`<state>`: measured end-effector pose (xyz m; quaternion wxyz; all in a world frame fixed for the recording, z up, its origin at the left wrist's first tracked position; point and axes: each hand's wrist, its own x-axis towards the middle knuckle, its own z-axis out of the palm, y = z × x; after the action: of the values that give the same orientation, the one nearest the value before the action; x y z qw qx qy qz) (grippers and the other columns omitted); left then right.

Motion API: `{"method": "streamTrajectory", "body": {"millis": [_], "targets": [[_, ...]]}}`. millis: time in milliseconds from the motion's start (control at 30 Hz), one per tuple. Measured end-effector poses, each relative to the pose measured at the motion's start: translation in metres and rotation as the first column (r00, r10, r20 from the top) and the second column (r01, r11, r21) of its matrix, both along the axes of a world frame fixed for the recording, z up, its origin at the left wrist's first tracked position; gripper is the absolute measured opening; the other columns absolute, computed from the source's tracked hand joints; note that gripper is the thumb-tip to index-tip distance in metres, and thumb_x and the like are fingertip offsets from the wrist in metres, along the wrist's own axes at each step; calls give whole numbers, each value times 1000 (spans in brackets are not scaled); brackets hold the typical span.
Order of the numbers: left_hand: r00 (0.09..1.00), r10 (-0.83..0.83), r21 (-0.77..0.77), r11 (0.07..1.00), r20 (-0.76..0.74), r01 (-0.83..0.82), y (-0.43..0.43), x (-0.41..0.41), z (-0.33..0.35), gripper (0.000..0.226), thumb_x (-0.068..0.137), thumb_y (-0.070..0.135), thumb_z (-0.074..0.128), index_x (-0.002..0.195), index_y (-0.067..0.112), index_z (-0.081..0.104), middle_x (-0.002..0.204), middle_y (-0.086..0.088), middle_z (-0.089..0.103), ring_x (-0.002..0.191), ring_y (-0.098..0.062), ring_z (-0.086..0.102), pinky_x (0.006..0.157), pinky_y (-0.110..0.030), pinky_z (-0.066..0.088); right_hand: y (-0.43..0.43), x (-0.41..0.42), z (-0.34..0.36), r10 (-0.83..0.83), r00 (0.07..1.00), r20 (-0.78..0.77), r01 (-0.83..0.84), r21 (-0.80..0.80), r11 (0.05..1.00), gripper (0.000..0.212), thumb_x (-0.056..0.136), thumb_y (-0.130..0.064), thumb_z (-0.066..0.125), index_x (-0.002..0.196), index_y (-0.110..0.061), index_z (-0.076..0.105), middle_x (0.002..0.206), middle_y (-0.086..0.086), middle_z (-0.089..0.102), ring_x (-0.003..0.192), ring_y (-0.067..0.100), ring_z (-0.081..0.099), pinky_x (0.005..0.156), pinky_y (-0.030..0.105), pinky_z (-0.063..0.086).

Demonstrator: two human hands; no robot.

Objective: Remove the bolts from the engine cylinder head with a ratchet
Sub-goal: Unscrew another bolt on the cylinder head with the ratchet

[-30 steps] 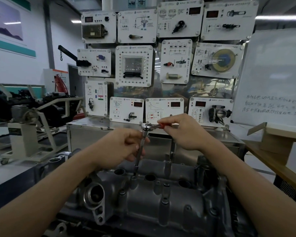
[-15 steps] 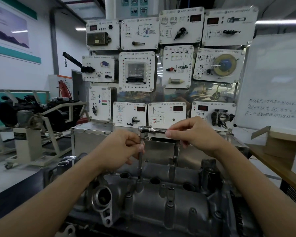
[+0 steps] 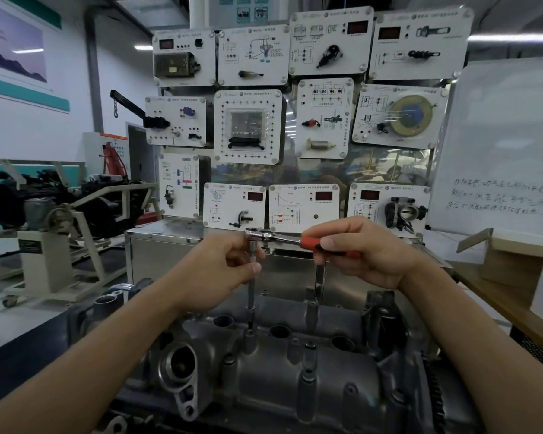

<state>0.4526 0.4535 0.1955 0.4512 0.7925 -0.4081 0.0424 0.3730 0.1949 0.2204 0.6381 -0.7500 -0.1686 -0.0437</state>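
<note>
- Head view, centre: left hand [image 3: 226, 270] pinched the extension [image 3: 250, 296] upright, to seat its socket in the cylinder head [image 3: 326, 380], lower centre
- right hand [image 3: 370, 258] gripped the ratchet [image 3: 282, 239] by its red handle for leverage

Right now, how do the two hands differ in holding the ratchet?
The left hand pinches the extension bar below the ratchet head; the right hand grips the red handle. The left hand's part stands vertical, the right hand's lies roughly level. Both hold one ratchet over the cylinder head.

Right hand [image 3: 367, 252] grips the ratchet [image 3: 282, 238] handle; left hand [image 3: 229, 264] pinches its upright extension [image 3: 250, 292].
</note>
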Motion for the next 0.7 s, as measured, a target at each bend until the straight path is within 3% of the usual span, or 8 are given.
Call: {"method": "streamTrajectory", "body": {"millis": [100, 200, 267, 367, 500, 600, 700], "targets": [[978, -111, -75, 992, -174, 99, 3, -1, -2, 10, 98, 6, 61, 104, 11, 67, 95, 0, 78, 97, -12, 73, 86, -29, 60, -3, 3, -3, -297, 948, 112, 304, -52, 951, 25, 76, -17, 78, 100, -9, 80, 81, 12, 73, 41, 7, 34, 38, 15, 28], [960, -174, -64, 984, -218, 164, 3, -2, -1, 14, 100, 3, 56, 109, 9, 65, 98, -3, 78, 98, -17, 74, 87, -31, 60, 5, 12, -6, -437, 854, 283, 502, -225, 835, 15, 93, -10, 70, 103, -18, 77, 68, -6, 74, 46, 10, 57, 46, 15, 44], [961, -182, -56, 983, -208, 174, 2, -3, 0, 15, 100, 4, 56, 108, 11, 66, 97, -4, 78, 96, -17, 74, 86, -31, 61, 14, 18, -7, -448, 844, 296, 528, -307, 792, 22, 100, -11, 61, 111, -25, 72, 73, -10, 75, 58, 12, 70, 52, 19, 52], [973, -144, -34, 990, -182, 140, 1, -3, 0, 17, 100, 6, 57, 109, 16, 68, 95, 0, 78, 93, -13, 75, 81, -27, 61, 22, 23, -7, -428, 838, 338, 543, -445, 712, 30, 103, -18, 55, 131, -25, 65, 86, -6, 75, 71, 15, 74, 60, 28, 57], [982, -84, -25, 996, -170, 81, 1, -8, 3, 15, 98, 7, 61, 102, 17, 71, 91, 6, 79, 89, -8, 74, 69, -21, 59, 29, 10, 7, -359, 815, 455, 580, -641, 503, 30, 101, -28, 58, 129, -25, 68, 109, 0, 75, 89, 16, 70, 88, 38, 57], [983, -46, -44, 998, -177, 39, 2, -9, 4, 10, 96, 7, 65, 98, 14, 71, 87, 6, 79, 84, -7, 74, 63, -21, 59, 38, -13, 28, -339, 805, 487, 583, -756, 299, 22, 96, -38, 62, 108, -27, 77, 88, -7, 74, 79, 14, 68, 77, 41, 60], [987, 0, -68, 998, -159, -11, 2, -9, 3, 2, 93, 8, 70, 94, 8, 70, 81, 3, 78, 78, -11, 75, 60, -23, 60, 55, -39, 46, -350, 799, 489, 569, -804, 173, 36, 93, -54, 61, 91, -24, 79, 75, -6, 72, 68, 12, 67, 69, 38, 61]]}}
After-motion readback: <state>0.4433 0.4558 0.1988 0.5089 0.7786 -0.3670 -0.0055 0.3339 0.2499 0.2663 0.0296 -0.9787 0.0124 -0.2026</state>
